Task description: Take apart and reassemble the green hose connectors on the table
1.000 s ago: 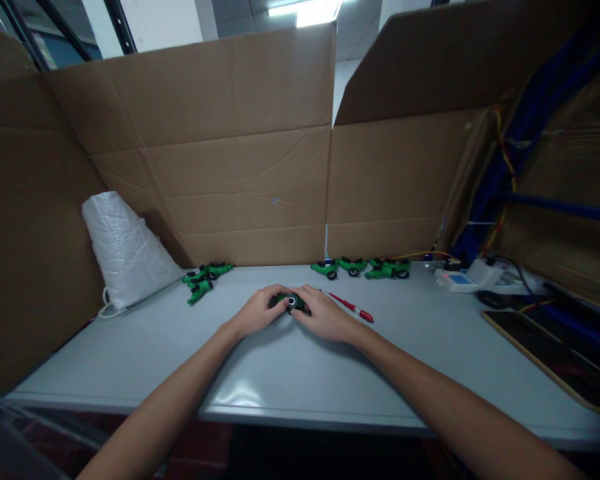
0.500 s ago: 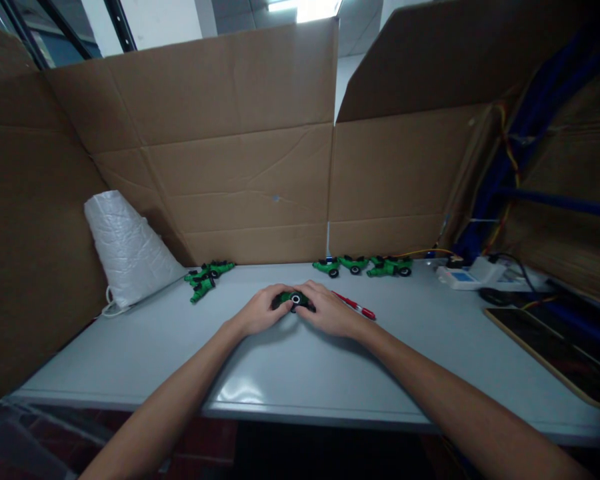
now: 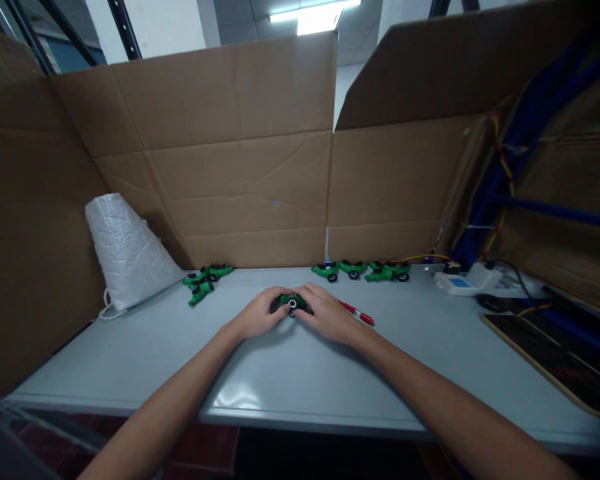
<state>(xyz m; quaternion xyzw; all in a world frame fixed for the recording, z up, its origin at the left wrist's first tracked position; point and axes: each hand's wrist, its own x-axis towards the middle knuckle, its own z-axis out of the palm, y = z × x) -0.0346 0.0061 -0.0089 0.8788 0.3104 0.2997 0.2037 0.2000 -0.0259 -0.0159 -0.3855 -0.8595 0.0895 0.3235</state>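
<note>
A small green toy car [image 3: 291, 304] with a black wheel rests on the grey table [image 3: 300, 373] between my two hands. My left hand [image 3: 258, 313] curls round its left side and my right hand [image 3: 328, 313] closes over its right side. Both sets of fingers press against the toy. Most of the car is hidden under my fingers.
A red pen [image 3: 356, 312] lies just right of my right hand. Several green toy cars [image 3: 363, 270] line the back edge, more green parts [image 3: 205, 280] lie at back left beside a white bag [image 3: 125, 250]. Cardboard walls [image 3: 240, 173] surround the table; a power strip [image 3: 463, 283] and a dark board [image 3: 550, 360] sit on the right.
My hands and the toy car stay in the same place on the table; only the head camera has shifted slightly.
</note>
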